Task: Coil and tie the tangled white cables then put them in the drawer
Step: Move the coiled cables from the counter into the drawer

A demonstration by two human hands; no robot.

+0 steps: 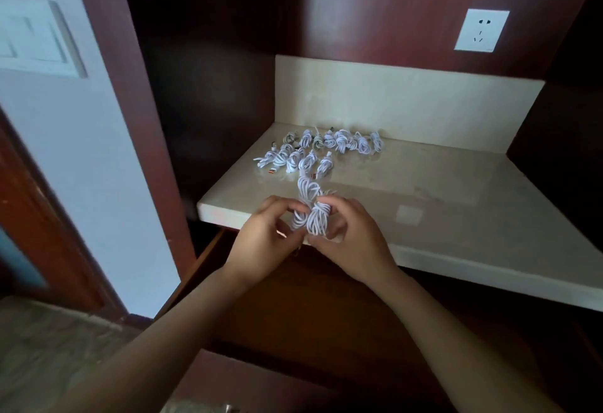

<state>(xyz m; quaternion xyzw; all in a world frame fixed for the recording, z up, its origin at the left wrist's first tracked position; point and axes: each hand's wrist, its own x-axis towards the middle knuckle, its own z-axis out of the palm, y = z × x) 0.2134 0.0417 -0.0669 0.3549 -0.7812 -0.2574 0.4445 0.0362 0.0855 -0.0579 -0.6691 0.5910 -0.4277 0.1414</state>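
Both hands, left hand [270, 233] and right hand [350, 236], grip a coiled white cable [310, 213]; many tied bundles [326, 148] wait at twelve o'clock on the desk [456, 203], open drawer [310, 298] apparently unfilled.

Both bare hands meet just below the centre of the view, gripping one coiled white cable [311, 215] between them.

The left forearm [163, 331] enters from 7 o'clock and the right forearm [456, 331] from 5 o'clock, narrowing into a V that points to 12 o'clock. The left hand [267, 236] shows its back, wrist roughly straight, with thumb and forefinger curled in an arc onto the cable's waist at the hand's 2 o'clock. The right hand [354, 238], just beside it at 3 o'clock, also shows its back, fingers curled round the coil's right side. Whether the lower fingers of the two hands touch beneath cannot be told.
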